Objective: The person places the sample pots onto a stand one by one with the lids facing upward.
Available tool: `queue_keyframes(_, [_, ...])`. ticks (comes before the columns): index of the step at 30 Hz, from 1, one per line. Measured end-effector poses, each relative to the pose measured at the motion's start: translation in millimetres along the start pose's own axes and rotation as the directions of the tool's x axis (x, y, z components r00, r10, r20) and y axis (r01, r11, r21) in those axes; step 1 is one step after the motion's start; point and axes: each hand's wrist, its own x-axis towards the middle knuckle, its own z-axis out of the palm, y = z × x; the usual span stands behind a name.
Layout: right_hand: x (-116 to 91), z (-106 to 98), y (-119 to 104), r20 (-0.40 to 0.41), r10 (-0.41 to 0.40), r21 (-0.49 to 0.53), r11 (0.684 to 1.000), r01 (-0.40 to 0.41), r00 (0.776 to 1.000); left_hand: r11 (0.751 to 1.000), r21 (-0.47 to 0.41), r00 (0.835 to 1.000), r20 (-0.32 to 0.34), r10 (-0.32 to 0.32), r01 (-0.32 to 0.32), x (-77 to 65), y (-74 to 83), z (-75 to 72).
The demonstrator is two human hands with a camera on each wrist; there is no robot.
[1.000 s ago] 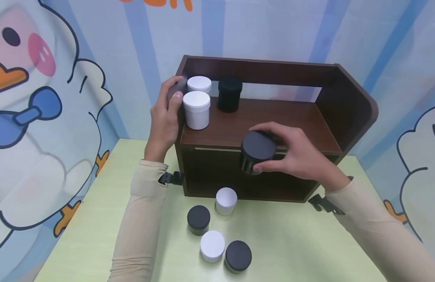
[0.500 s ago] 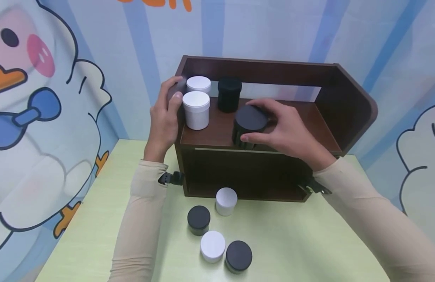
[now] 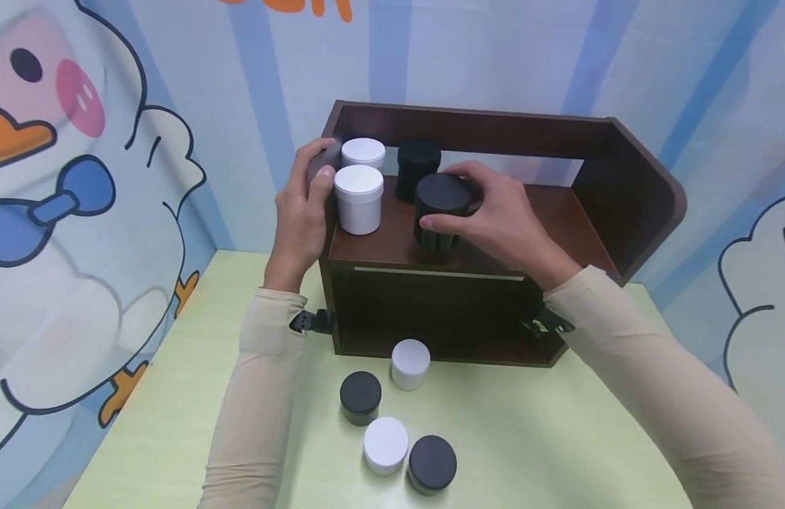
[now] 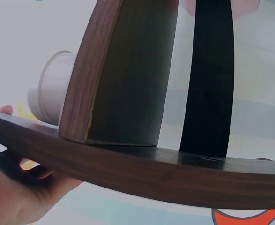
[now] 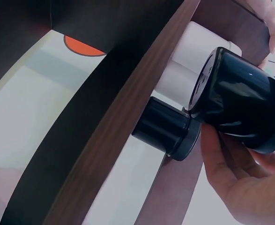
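The right hand (image 3: pixel 503 223) holds a glossy black cylindrical screw-lid jar (image 3: pixel 440 196) between thumb and fingers, near the front edge of the upper board of a dark brown wood-grain shelf unit (image 3: pixel 475 119), left of that edge's middle; I cannot tell whether its base touches the board. The left hand (image 3: pixel 299 215) grips the unit's left side panel, thumb on the inner side.

Beyond the held jar, nearer the back edge, stands a smaller-looking black lidded jar (image 3: pixel 419 168). By the left panel, a smooth white lidded cylinder (image 3: pixel 359 205) stands before a matching white jar (image 3: pixel 364 153) in the back left corner.

On the pale green table (image 3: pixel 526 424), before the unit's lower front edge, stand a white tub (image 3: pixel 410 364), a squat black-lidded pot (image 3: pixel 360 397), a white-lidded pot (image 3: pixel 386 445) and, farthest from that edge, a dark-lidded pot (image 3: pixel 432 463).
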Motion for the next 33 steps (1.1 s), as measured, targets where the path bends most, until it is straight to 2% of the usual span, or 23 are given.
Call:
queue_keyframes(9, [17.8,10.0,-5.3,0.017,0.123,0.033,0.992,-0.124,0.992,1.0,0.016,1.0,0.002,-0.014,0.014,-0.5,-2.0,-0.4])
queue_keyframes(16, [29.0,14.2,-5.9,0.019,0.2,0.009,0.98,-0.2,0.98,1.0,0.014,1.0,0.0,-0.009,0.009,0.3,-2.4,-0.2])
queue_keyframes(27, [40.3,22.4,-6.8,0.019,0.222,-0.056,0.974,-0.22,0.975,1.0,0.004,1.0,-0.002,-0.003,0.003,0.7,-1.6,0.1])
queue_keyframes(33, [42.4,22.5,-5.9,0.026,0.236,-0.049,0.971,-0.235,0.971,1.0,0.008,1.0,-0.004,-0.002,0.002,0.8,-1.9,-0.2])
